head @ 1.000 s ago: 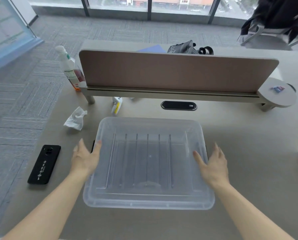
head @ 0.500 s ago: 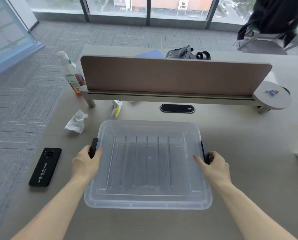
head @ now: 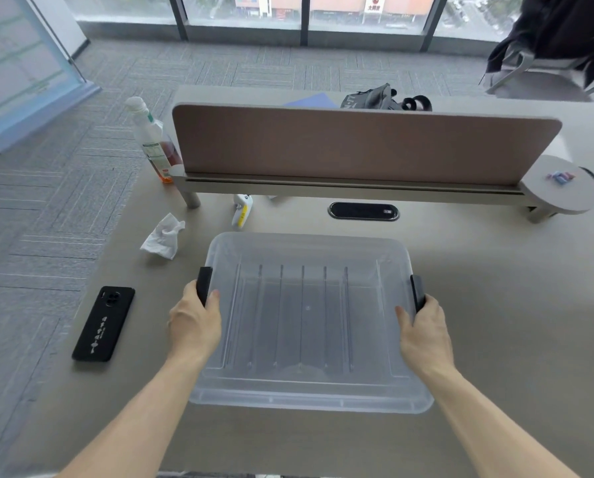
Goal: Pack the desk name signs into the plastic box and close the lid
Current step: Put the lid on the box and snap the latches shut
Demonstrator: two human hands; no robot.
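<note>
A clear plastic box (head: 309,398) sits on the desk in front of me with its ribbed transparent lid on top. What lies inside is hard to make out through the lid. A black latch (head: 204,284) stands up at the left side and another black latch (head: 417,291) at the right. My left hand (head: 193,322) grips the left latch with the thumb on the lid's edge. My right hand (head: 423,334) grips the right latch the same way. No desk name signs are visible.
A black phone (head: 104,322) lies left of the box, a crumpled tissue (head: 162,236) and a small white-yellow device (head: 242,209) behind it. A bottle (head: 152,139) stands by the brown desk divider (head: 357,143). A cable grommet (head: 363,212) sits behind the box.
My hands went from lying flat beside the box to curling round the black side latches, which now stand up against the lid's edges. The view moved a little closer.
</note>
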